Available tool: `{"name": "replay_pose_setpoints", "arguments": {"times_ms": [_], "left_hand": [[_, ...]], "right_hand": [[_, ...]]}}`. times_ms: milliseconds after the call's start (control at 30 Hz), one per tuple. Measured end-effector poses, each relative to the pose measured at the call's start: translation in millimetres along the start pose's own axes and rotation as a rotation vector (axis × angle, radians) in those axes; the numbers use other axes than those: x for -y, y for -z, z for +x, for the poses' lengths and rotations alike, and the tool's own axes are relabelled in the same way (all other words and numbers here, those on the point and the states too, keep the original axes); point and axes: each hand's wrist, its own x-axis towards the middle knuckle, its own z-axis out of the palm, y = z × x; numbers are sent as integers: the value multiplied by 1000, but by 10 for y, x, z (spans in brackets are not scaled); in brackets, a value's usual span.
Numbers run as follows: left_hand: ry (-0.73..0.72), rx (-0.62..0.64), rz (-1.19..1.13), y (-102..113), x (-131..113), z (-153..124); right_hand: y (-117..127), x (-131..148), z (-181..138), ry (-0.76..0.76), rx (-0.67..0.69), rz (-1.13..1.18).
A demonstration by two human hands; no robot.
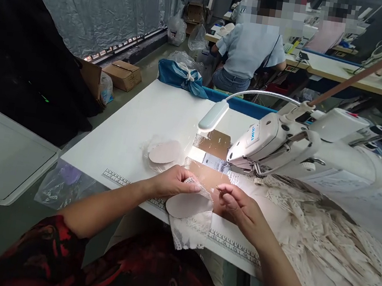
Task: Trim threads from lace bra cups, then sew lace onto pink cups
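Note:
My left hand (174, 182) pinches the top edge of a white lace piece (190, 230) between thumb and fingers. An oval pale pad (187, 205) lies against this lace, which hangs over the table's front edge. My right hand (243, 212) is just right of the lace, its fingers curved and slightly apart; I see nothing held in them. Beyond my hands stands a white sewing machine (266, 139), its needle area lit by a small lamp (213, 116). Another oval pad (165, 152) rests on sheer lace to the left of the machine.
A heap of cream lace fabric (326, 242) spreads under and right of the machine. Ruler markings (233, 244) run along the front of the white table (122, 128). A blue bag (182, 76) sits at the far edge. A person (248, 49) sits ahead; boxes (122, 74) stand left.

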Motion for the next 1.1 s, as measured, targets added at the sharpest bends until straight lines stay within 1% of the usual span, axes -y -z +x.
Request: {"name": "replay_pose_setpoints", "arguments": {"times_ms": [133, 233, 367, 500, 633, 700, 867, 1033, 1100], "left_hand": [[-20, 58, 15, -36, 15, 16], [-21, 94, -9, -63, 30, 31], [8, 114, 9, -88, 28, 28], [20, 127, 46, -98, 17, 23], [21, 146, 28, -94, 38, 33], [40, 142, 55, -88, 51, 36], [63, 130, 170, -77, 42, 24], [76, 127, 154, -86, 32, 35], [48, 135, 146, -89, 25, 49]], "right_hand": [[-59, 34, 57, 31, 57, -11], [-131, 65, 123, 80, 37, -42], [-215, 87, 178, 135, 16, -24], [-254, 57, 189, 107, -19, 11], [-262, 14, 201, 86, 20, 37], [-268, 10, 214, 99, 35, 16], [-284, 33, 240, 115, 13, -57], [-323, 31, 273, 79, -20, 25], [-345, 19, 282, 52, -62, 75]]}}
